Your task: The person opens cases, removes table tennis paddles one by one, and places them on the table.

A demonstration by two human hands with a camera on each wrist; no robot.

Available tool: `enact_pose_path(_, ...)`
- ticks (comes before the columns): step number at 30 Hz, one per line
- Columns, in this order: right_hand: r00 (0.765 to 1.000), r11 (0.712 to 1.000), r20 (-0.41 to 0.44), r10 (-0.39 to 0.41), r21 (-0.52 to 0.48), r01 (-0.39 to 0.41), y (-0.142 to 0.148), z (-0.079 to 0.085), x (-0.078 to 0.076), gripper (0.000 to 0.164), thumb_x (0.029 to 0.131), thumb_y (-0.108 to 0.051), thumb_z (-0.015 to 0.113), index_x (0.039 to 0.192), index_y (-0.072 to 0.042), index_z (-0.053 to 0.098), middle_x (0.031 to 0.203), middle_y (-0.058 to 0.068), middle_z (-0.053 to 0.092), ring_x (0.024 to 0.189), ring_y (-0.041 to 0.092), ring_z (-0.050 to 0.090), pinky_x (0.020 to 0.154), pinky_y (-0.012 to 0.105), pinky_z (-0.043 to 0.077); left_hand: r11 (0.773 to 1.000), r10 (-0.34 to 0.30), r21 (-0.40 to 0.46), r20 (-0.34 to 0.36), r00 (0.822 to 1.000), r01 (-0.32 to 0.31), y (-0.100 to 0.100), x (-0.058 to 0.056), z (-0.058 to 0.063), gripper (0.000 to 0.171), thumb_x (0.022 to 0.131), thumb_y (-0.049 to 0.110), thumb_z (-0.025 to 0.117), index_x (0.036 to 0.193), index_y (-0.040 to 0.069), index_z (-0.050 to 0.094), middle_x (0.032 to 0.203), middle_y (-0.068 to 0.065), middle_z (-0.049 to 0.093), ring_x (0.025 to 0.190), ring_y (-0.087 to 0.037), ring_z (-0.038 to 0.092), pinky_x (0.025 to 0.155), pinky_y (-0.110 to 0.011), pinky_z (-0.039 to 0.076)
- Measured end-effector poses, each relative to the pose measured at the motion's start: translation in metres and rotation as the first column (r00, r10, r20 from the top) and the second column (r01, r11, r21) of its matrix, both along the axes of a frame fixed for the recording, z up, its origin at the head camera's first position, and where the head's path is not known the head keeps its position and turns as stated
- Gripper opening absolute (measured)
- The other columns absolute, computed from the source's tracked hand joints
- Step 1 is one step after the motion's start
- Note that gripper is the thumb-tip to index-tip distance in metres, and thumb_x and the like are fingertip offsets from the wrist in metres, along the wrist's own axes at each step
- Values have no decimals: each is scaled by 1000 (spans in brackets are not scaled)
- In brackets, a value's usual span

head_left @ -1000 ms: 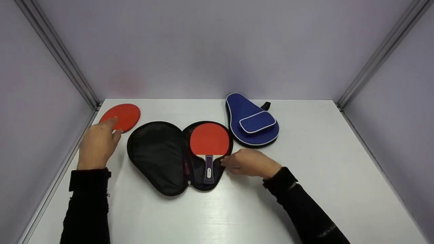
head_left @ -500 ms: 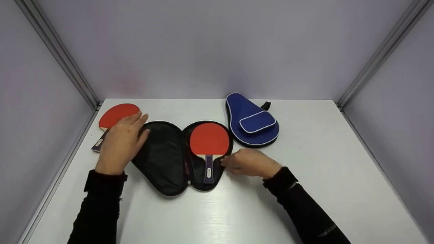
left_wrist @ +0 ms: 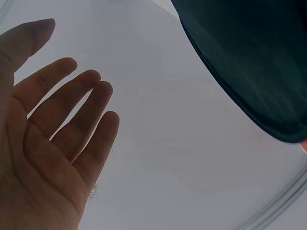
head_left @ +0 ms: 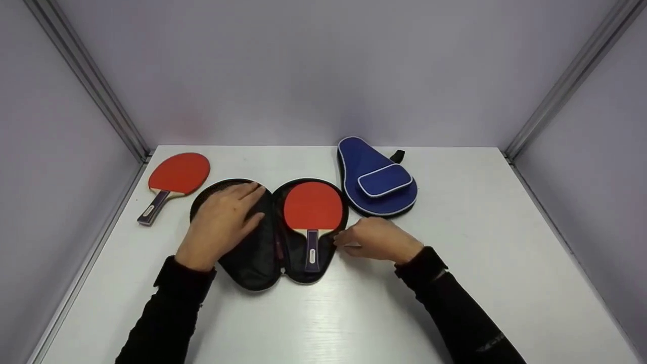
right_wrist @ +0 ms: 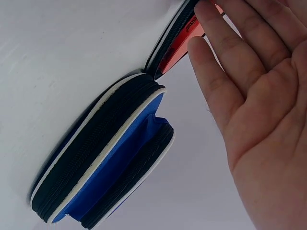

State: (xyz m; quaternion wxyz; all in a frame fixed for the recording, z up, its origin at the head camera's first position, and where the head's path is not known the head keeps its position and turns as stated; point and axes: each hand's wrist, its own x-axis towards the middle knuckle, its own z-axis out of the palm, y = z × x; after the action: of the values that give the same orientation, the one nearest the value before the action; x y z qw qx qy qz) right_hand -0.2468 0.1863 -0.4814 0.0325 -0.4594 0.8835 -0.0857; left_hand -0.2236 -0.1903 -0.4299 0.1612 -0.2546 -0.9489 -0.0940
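Note:
An unzipped table tennis paddle case [head_left: 252, 268] with black lining lies spread on the table. A red paddle [head_left: 312, 207] rests in its right half, dark handle toward me. My left hand [head_left: 222, 222] is over the left half, fingers apart and holding nothing; the left wrist view shows its palm [left_wrist: 43, 167] beside the dark lining [left_wrist: 254, 62]. At the right rim of the case, my right hand [head_left: 379, 238] holds the edge by its fingertips. Its thumb is hidden in the right wrist view, where the fingers [right_wrist: 218, 86] reach to the case edge [right_wrist: 165, 43].
A second red paddle [head_left: 179, 173] lies at the back left, handle pointing toward me. The closed blue case [head_left: 376, 177] with white piping and a small pocket sits behind my right hand. Walls stand at the back and both sides of the white table [head_left: 323, 323].
My left hand has moved right from the second paddle to over the left half of the case, uncovering that paddle. My right hand has stayed at the case rim.

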Motion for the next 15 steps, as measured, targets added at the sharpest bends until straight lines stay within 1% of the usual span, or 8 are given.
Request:
enact_pose_path(4,1000,1000,-3,-1,-3,1,1,0,0,17,110,-17,81,122,-17,93,119,-2,93,99,18,90,87,40,73,999,-42,-24,36,998,43,14,4,-4,61,108,29,87,160,2,71,160,-22,75,150,-43,73,129,-60,58)
enact_pose_path(10,1000,1000,11,-16,-5,16,2,-1,1,21,109,-17,80,126,-17,93,123,-3,92,104,18,91,89,40,74,993,-91,-68,84,992,97,31,12,-11,65,107,34,89,162,4,70,163,-18,74,152,-38,73,129,-57,59)
enact_pose_path(15,1000,1000,19,-9,7,9,1,0,0,22,110,-18,80,128,-16,93,124,-1,92,106,18,91,91,39,74,983,-144,-97,94,985,153,42,19,-17,65,107,37,89,161,7,71,161,-16,76,152,-36,73,128,-56,59)
